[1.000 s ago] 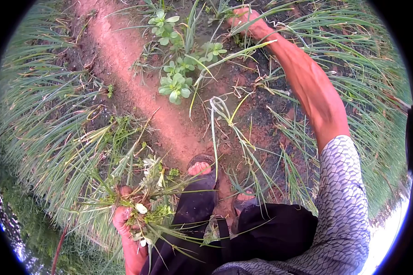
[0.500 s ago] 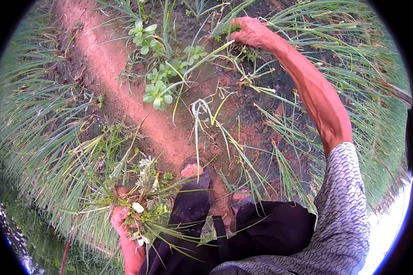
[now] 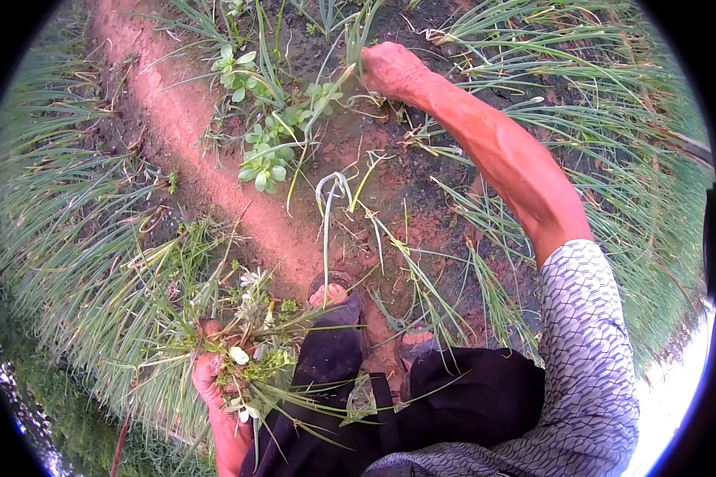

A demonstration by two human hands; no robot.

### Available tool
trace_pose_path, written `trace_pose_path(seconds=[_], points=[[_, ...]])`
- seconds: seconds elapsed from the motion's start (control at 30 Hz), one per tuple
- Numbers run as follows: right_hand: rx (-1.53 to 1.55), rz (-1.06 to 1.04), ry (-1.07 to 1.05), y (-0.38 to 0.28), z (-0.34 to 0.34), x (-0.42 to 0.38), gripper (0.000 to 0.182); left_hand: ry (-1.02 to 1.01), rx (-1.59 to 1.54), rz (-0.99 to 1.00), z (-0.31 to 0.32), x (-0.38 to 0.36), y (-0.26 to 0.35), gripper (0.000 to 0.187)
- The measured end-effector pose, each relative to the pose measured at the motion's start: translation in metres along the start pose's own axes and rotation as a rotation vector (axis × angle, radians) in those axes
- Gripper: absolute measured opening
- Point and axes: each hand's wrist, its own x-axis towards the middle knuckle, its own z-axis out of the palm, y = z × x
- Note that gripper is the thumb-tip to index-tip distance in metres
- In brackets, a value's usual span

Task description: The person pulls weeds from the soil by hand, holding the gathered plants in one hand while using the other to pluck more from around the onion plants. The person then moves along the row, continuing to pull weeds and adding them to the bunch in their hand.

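My left hand (image 3: 212, 375), low on the left, is closed around a bunch of pulled weeds (image 3: 258, 362) with grassy blades, small leaves and pale leaf undersides. Up near the top, my right hand (image 3: 391, 70) is curled at the base of upright onion leaves (image 3: 359, 36). Its fingertips are hidden behind the hand, so what they grip cannot be made out. Just left of it grow round-leaved weeds (image 3: 264, 165), rooted in the soil. A bent onion leaf (image 3: 327, 219) droops below them.
Dense rows of onion plants (image 3: 64, 230) line the left side, with more onion plants (image 3: 565, 87) on the right. A strip of reddish soil (image 3: 183, 135) runs diagonally between. My sandalled foot (image 3: 330, 296) and dark trousers (image 3: 469, 393) are at the bottom.
My right hand has moved left and slightly down, from greenery among the onions to beside the upright onion leaves. My left hand still holds its bunch, nearly unmoved.
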Motion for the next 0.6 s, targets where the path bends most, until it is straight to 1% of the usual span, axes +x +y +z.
trace_pose_path(seconds=[0.13,0.23,0.27,0.3,0.37,0.4,0.47,0.5,0.53,0.57,0.6], points=[[-0.079,-0.002,0.021,0.0,0.017,0.005,0.021,-0.006,0.012,0.015,0.002,0.0,0.001,0.04],[-0.152,-0.026,0.165,0.003,0.014,0.0,0.021,0.043,0.029,0.047,-0.003,-0.005,0.001,0.041],[-0.204,0.057,0.19,0.011,0.004,0.002,0.021,0.01,-0.003,0.049,-0.007,-0.005,0.001,0.041],[-0.165,0.057,0.286,0.03,-0.002,0.007,0.02,0.04,0.017,0.066,-0.008,-0.006,0.0,0.04],[-0.046,0.152,0.257,0.029,-0.046,0.005,0.026,0.114,0.062,0.083,0.0,-0.009,0.001,0.038],[-0.01,0.19,0.223,0.033,-0.05,0.006,0.028,0.056,0.132,0.025,-0.006,-0.01,0.005,0.038],[0.064,0.264,0.173,0.042,-0.058,0.015,0.032,-0.026,0.087,0.003,-0.012,-0.004,0.007,0.039],[0.087,0.282,0.098,0.044,-0.054,0.019,0.035,-0.062,0.067,-0.003,-0.01,-0.003,0.007,0.039],[0.043,0.219,0.093,0.044,-0.046,0.021,0.035,-0.057,0.073,0.012,-0.008,-0.003,0.007,0.04],[0.0,0.159,0.086,0.045,-0.035,0.022,0.034,-0.008,0.081,0.031,-0.004,-0.003,0.007,0.04],[0.015,0.159,0.087,0.038,-0.026,0.021,0.032,0.05,0.09,0.046,0.004,-0.005,0.008,0.039]])
